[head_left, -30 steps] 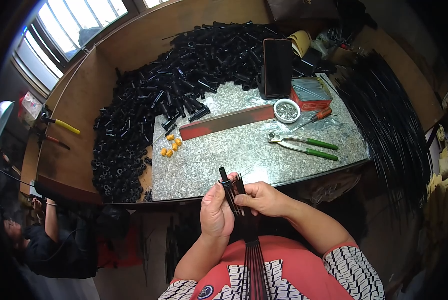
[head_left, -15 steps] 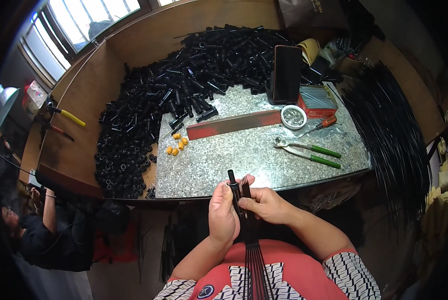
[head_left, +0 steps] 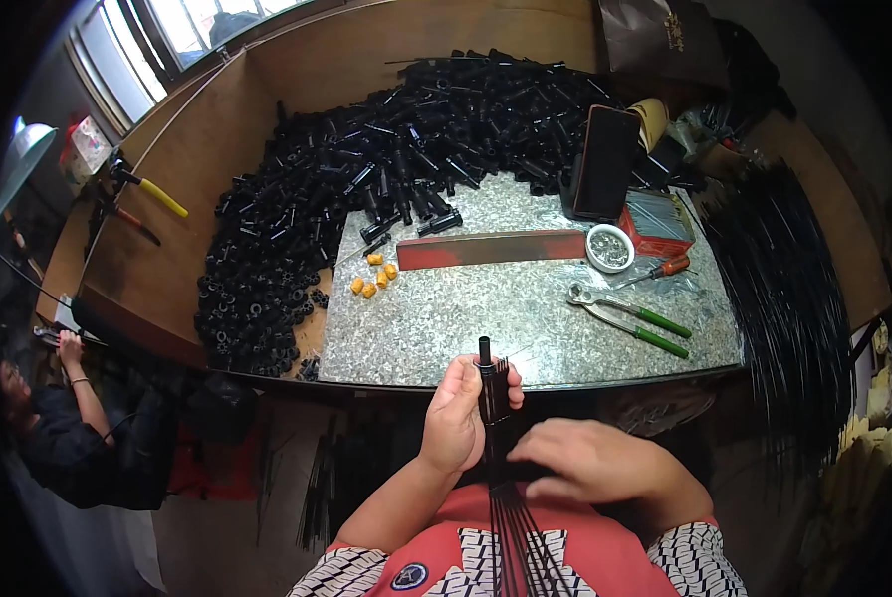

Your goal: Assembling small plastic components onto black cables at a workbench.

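- Head view: the left hand [head_left: 458,418] has its fingers [head_left: 506,383] closed around a black tube [head_left: 490,383], which stands upright just in front of the counter [head_left: 526,318] edge, above the person's lap.
- A bundle of thin black rods [head_left: 511,527] goes from the tube down over the red apron and spreads out toward the lower edge.
- The right hand [head_left: 590,463] lies flat across the rods just below the left hand, fingers nearly straight and pointing left; I cannot tell if it grips them or only presses on them.
- On the counter, well apart from the hands, lie green-handled pliers [head_left: 630,320], a red strip [head_left: 491,249], a small round tin [head_left: 609,247] and some orange pieces [head_left: 371,277].
- A big heap of black tubes [head_left: 366,179] covers the far and left part of the counter.
- At the right side hang many long black rods [head_left: 784,298].
- Another person's hand [head_left: 70,348] is seen far left, below the counter.
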`<action>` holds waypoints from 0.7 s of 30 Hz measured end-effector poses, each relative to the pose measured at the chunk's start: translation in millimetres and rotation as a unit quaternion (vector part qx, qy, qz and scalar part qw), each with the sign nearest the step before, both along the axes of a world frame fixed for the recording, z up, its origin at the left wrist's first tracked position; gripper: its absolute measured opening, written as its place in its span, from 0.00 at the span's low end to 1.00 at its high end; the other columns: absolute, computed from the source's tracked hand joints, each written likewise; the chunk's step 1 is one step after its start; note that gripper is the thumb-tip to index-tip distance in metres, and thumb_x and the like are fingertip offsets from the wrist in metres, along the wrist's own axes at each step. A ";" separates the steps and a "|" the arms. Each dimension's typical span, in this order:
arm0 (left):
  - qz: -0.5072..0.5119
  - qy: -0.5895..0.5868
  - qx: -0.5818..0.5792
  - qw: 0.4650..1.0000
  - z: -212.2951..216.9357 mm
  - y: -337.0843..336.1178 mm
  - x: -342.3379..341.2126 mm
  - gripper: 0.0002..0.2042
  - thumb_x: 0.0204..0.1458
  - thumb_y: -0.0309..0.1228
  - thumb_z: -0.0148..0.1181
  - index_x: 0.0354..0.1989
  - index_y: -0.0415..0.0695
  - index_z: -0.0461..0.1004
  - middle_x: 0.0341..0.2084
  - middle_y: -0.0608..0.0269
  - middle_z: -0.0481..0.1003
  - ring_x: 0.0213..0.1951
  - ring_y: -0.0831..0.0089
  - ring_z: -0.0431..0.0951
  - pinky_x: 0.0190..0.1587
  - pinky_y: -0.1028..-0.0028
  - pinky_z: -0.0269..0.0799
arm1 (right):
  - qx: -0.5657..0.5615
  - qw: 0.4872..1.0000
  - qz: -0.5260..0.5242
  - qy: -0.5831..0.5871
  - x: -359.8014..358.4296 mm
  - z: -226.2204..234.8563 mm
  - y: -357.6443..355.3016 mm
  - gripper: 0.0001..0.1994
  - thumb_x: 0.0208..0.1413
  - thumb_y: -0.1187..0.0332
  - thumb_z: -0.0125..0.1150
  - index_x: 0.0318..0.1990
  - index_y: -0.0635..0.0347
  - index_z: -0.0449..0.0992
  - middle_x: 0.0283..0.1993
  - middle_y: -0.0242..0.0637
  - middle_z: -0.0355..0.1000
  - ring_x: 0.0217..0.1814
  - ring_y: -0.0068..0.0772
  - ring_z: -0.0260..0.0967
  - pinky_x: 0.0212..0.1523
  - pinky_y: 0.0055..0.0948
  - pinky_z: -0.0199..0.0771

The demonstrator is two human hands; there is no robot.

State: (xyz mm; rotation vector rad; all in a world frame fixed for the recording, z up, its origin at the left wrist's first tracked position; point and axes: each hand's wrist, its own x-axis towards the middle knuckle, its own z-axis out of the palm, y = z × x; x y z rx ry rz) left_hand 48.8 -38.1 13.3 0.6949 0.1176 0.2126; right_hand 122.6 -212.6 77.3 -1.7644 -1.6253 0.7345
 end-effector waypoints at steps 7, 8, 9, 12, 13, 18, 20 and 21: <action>-0.006 -0.009 0.003 1.000 1.2 -2.3 8.7 0.11 0.65 0.36 0.39 0.45 0.41 0.61 0.39 0.54 0.71 0.36 0.71 0.73 0.42 0.71 0.69 | 0.016 0.970 0.231 0.073 -25.3 2.6 12.3 0.28 0.48 0.78 0.54 0.60 0.61 0.60 0.54 0.47 0.63 0.55 0.46 0.62 0.52 0.36 0.68; 0.001 0.003 0.003 1.000 0.8 -1.4 8.2 0.12 0.65 0.37 0.38 0.44 0.41 0.61 0.38 0.54 0.71 0.36 0.70 0.72 0.41 0.70 0.69 | 0.021 0.969 0.235 0.075 -22.5 2.8 11.1 0.29 0.47 0.78 0.54 0.61 0.61 0.59 0.55 0.48 0.62 0.56 0.47 0.62 0.53 0.37 0.67; 0.008 0.015 0.003 1.000 0.0 -0.2 7.5 0.12 0.65 0.37 0.38 0.44 0.40 0.62 0.37 0.53 0.71 0.36 0.69 0.72 0.41 0.69 0.69 | 0.024 0.968 0.239 0.077 -19.8 3.2 10.0 0.31 0.47 0.78 0.54 0.62 0.61 0.58 0.56 0.48 0.61 0.57 0.47 0.61 0.54 0.37 0.66; 0.009 0.012 -0.001 1.000 -5.0 3.5 6.0 0.12 0.65 0.36 0.38 0.44 0.40 0.62 0.37 0.54 0.71 0.35 0.70 0.72 0.41 0.69 0.69 | -0.009 0.948 0.293 0.122 -17.8 11.1 3.2 0.31 0.49 0.77 0.54 0.64 0.61 0.57 0.57 0.49 0.61 0.59 0.49 0.60 0.57 0.39 0.63; 0.010 0.002 0.012 1.000 -8.2 3.8 6.5 0.11 0.65 0.36 0.38 0.44 0.40 0.62 0.37 0.54 0.71 0.35 0.70 0.72 0.41 0.70 0.69 | -0.008 0.948 0.290 0.129 -20.7 15.4 3.4 0.29 0.50 0.76 0.55 0.63 0.62 0.59 0.56 0.48 0.62 0.57 0.48 0.61 0.56 0.39 0.64; 0.010 0.013 0.004 1.000 -5.7 0.8 11.1 0.11 0.64 0.36 0.39 0.44 0.42 0.63 0.38 0.55 0.72 0.36 0.71 0.73 0.41 0.70 0.69 | 0.006 0.980 0.198 0.017 -38.3 8.0 15.2 0.26 0.44 0.73 0.60 0.55 0.62 0.66 0.49 0.43 0.65 0.52 0.42 0.64 0.48 0.35 0.70; 0.010 0.008 0.002 1.000 -1.8 3.6 11.8 0.11 0.64 0.37 0.41 0.42 0.41 0.63 0.36 0.58 0.73 0.35 0.74 0.74 0.41 0.73 0.70 | 0.028 0.988 0.150 0.010 -40.5 4.1 18.4 0.22 0.43 0.72 0.61 0.49 0.61 0.70 0.44 0.39 0.68 0.47 0.39 0.67 0.45 0.32 0.71; 0.013 0.008 0.001 1.000 -1.0 5.7 13.7 0.11 0.64 0.37 0.41 0.42 0.41 0.63 0.36 0.58 0.73 0.35 0.74 0.74 0.41 0.73 0.70 | 0.054 0.990 0.128 -0.003 -36.0 8.0 22.2 0.17 0.44 0.72 0.61 0.45 0.60 0.72 0.39 0.37 0.70 0.42 0.38 0.69 0.42 0.31 0.72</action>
